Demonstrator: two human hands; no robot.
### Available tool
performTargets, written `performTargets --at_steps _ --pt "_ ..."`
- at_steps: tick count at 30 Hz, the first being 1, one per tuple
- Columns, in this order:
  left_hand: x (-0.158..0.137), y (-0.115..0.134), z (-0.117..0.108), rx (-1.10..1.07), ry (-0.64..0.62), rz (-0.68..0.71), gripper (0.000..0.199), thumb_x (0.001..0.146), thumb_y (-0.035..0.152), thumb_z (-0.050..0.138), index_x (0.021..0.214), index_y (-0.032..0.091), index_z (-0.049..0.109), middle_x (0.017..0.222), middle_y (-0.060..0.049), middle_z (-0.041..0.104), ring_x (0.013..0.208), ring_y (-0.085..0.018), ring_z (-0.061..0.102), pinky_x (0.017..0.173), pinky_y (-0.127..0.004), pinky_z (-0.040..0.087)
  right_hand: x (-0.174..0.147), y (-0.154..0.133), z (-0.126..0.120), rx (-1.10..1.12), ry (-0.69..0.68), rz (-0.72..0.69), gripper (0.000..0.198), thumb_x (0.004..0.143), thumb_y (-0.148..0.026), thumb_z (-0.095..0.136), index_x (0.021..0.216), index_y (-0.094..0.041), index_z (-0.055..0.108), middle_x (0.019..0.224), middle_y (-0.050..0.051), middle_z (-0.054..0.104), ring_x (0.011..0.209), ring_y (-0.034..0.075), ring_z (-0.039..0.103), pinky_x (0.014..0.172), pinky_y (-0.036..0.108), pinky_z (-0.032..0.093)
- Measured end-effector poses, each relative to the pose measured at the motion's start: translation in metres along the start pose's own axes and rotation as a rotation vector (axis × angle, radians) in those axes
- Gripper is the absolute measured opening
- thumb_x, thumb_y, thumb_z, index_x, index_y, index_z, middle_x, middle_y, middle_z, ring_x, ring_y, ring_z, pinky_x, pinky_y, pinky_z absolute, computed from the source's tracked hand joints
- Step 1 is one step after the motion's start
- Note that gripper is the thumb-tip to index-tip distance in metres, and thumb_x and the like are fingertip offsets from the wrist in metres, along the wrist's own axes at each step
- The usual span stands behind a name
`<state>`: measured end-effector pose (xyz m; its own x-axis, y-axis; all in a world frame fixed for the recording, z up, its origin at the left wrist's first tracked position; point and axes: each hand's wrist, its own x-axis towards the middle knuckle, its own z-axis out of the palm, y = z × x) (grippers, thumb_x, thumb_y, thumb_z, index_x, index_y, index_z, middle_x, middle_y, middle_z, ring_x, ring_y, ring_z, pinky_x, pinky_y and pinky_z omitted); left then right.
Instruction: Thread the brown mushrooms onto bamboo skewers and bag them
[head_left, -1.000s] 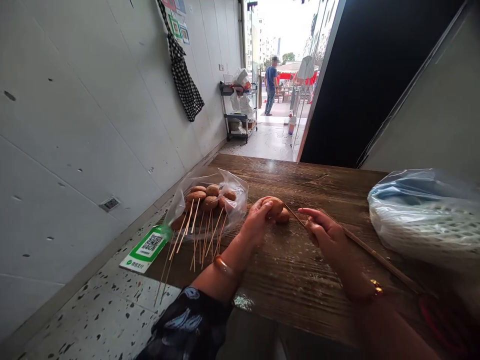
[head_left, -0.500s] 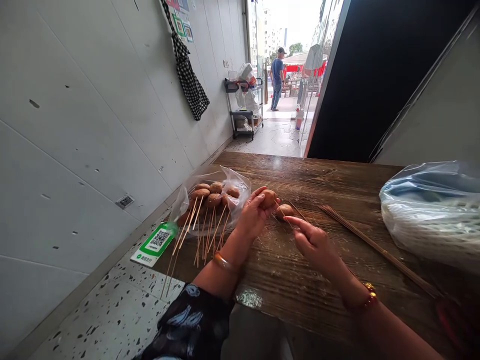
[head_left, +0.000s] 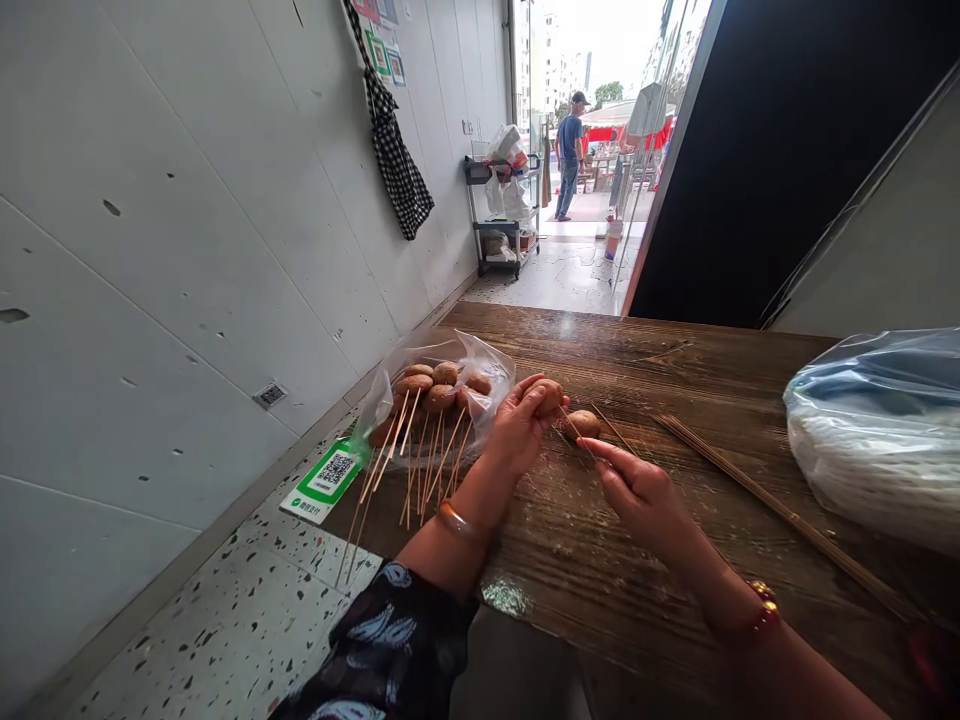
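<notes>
My left hand (head_left: pixel 519 425) is wrapped round a brown, oval piece of food (head_left: pixel 545 397), perhaps a potato or a bun. In my right hand (head_left: pixel 636 480), thumb and fingers pinch a thin wooden skewer (head_left: pixel 574 424), whose tip meets the near side of that piece. How deep the tip sits cannot be seen. A second brown oval piece (head_left: pixel 583 424) lies on the table just beyond the skewer, with a loose stick (head_left: pixel 613 428) beside it. To the left, several skewered brown pieces (head_left: pixel 439 397) lie in an open clear plastic bag (head_left: pixel 487 354), their sticks pointing towards me.
A bundle of skewers (head_left: pixel 780 512) lies slantwise on the wooden table (head_left: pixel 577 570). At the right stands a plastic bag of white stuff (head_left: pixel 877 450). A green QR-code card (head_left: pixel 328 482) sits at the left edge. Beyond are a cart (head_left: pixel 501 222) and a person (head_left: pixel 568 155) outside.
The whole view has shifted slightly, so everything appears a little further right. Both hands keep the same hold on the brown piece and the skewer.
</notes>
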<state>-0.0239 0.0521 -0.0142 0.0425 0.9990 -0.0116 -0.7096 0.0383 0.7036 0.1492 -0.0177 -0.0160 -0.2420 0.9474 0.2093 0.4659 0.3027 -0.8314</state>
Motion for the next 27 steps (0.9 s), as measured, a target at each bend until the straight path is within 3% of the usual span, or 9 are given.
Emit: performTargets --at_steps 13,19,27 --pt "-0.0028 -0.0015 0.0002 0.016 -0.029 0.024 0.044 0.070 0.027 0.079 0.105 0.014 0.056 0.092 -0.005 0.067 0.082 -0.020 0.068 0.083 -0.038 0.050 0.0003 0.0017 0.0009 0.008 0.008 0.008 0.045 0.087 -0.033 0.045 0.122 -0.016 0.067 0.072 0.005 0.069 0.069 0.020 0.064 0.057 0.027 0.047" --pt "-0.0030 -0.0025 0.0008 -0.009 -0.048 0.057 0.043 0.069 0.024 0.080 0.104 0.014 0.057 0.090 -0.003 0.065 0.084 -0.018 0.066 0.091 -0.042 0.048 0.0006 0.0011 0.0007 0.032 0.042 -0.007 0.042 0.086 -0.032 0.048 0.119 -0.019 0.070 0.073 0.005 0.070 0.069 0.020 0.064 0.057 0.028 0.048" --pt "-0.0034 -0.0014 0.0010 0.026 -0.033 0.042 0.047 0.070 0.027 0.079 0.108 0.016 0.054 0.090 -0.004 0.065 0.082 -0.019 0.066 0.085 -0.039 0.049 0.0008 0.0028 0.0006 0.014 0.037 -0.019 0.042 0.086 -0.032 0.047 0.119 -0.021 0.070 0.068 0.004 0.068 0.064 0.019 0.063 0.056 0.027 0.047"
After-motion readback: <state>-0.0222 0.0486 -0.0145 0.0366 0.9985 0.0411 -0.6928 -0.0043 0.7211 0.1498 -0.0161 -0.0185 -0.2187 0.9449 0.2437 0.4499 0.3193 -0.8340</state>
